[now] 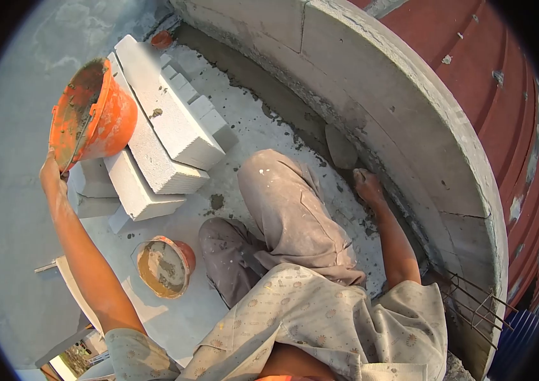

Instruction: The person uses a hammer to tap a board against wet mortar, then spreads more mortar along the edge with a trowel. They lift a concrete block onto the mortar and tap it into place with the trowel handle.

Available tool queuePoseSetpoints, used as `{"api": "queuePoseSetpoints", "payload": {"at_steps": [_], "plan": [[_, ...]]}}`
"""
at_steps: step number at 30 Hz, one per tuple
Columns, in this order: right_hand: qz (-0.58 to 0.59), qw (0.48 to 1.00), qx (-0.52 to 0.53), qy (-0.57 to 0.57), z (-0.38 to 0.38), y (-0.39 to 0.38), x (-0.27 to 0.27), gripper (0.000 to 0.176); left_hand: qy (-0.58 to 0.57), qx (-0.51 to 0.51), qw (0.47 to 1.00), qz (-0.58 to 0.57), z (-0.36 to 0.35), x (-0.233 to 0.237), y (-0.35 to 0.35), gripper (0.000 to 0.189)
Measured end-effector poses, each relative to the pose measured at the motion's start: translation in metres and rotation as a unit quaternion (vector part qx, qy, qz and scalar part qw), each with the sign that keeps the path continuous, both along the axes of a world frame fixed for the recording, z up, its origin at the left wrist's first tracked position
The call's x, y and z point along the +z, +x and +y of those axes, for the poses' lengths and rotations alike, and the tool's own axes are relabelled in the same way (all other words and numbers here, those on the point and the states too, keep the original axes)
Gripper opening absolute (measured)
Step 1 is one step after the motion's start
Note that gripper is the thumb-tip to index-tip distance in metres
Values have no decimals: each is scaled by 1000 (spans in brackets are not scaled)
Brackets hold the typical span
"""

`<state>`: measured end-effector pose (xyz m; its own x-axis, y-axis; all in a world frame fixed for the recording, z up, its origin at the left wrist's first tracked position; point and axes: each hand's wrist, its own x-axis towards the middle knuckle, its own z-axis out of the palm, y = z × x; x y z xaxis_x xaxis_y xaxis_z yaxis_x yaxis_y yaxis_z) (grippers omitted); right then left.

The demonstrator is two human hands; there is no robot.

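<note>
My left hand (pixel 53 170) is closed on the rim of an orange bucket (pixel 115 120), which tilts on its side against the stacked white blocks (pixel 161 120). Wet grey mortar coats the bucket's inside. In my right hand (pixel 367 185) is a trowel; its grey blade (pixel 340 147) points away from me, over the mortar strip (pixel 282 105) along the foot of the curved wall (pixel 403 120). The trowel's handle is hidden in my fist.
A smaller bucket (pixel 188 257) with grey mix stands on the floor to the left of my knees. Bent steel bars (pixel 479 311) stick out by the wall at lower right. Red roof sheeting (pixel 472 70) lies beyond the wall. Mortar splatters dot the floor.
</note>
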<state>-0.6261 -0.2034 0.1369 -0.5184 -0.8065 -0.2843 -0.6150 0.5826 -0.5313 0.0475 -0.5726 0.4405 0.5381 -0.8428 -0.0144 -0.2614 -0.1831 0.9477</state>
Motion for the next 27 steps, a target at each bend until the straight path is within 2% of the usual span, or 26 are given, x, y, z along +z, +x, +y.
{"api": "queuePoseSetpoints", "payload": {"at_steps": [1,4,7,8,11,14,17,20,27], "plan": [[-17,1000,11,12,0,-6,-15,41,-1,0,1000,0,2,0,0,29],[-23,997,52,-51,-27,-12,-70,42,-16,12,1000,15,10,2,-9,30],[-52,994,36,-88,-107,7,-101,42,-28,13,999,24,9,6,-9,32],[-66,997,43,-17,-139,23,-57,44,-25,7,999,27,9,4,-7,32],[-37,997,39,48,-197,35,-68,45,21,-7,1000,-14,13,12,-8,34],[-36,996,28,75,-182,35,-54,42,26,-63,998,-4,6,8,15,34],[-17,992,79,97,-135,13,-71,40,21,-36,999,6,6,7,11,33],[-21,990,52,130,-89,3,-28,37,6,-23,999,24,6,7,2,31],[-4,992,26,122,3,-16,-20,36,6,-31,999,8,-20,-5,33,29]]}}
